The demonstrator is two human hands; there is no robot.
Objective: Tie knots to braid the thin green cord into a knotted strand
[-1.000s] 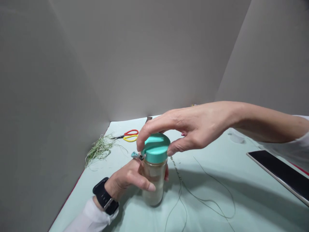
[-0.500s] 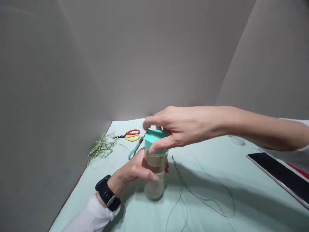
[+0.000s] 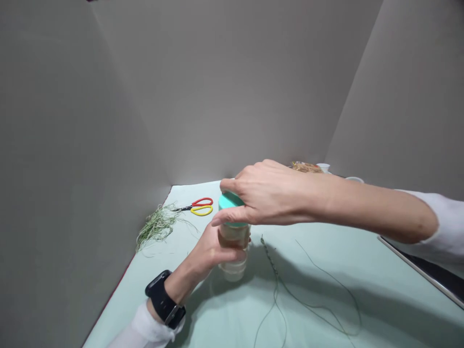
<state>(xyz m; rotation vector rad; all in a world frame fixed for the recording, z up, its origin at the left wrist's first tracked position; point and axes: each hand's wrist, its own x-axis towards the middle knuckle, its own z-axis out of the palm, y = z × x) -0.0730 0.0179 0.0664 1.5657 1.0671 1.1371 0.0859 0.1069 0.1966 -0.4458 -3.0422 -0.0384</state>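
A clear bottle with pale contents stands on the light green table. My left hand, with a black watch on its wrist, is wrapped round the bottle's body. My right hand comes in from the right and grips the teal lid from above, thumb at the front, fingers curled over the top. Most of the lid is hidden under that hand.
Red and yellow scissors and a tangle of green thread lie at the back left. A braided cord with loose thread ends trails right of the bottle. A dark tablet sits at the right edge. Grey walls close in.
My right hand closed down over the teal lid and now grips it. The bottle with my left hand shifted slightly farther away. The teal strap seen earlier is out of sight.
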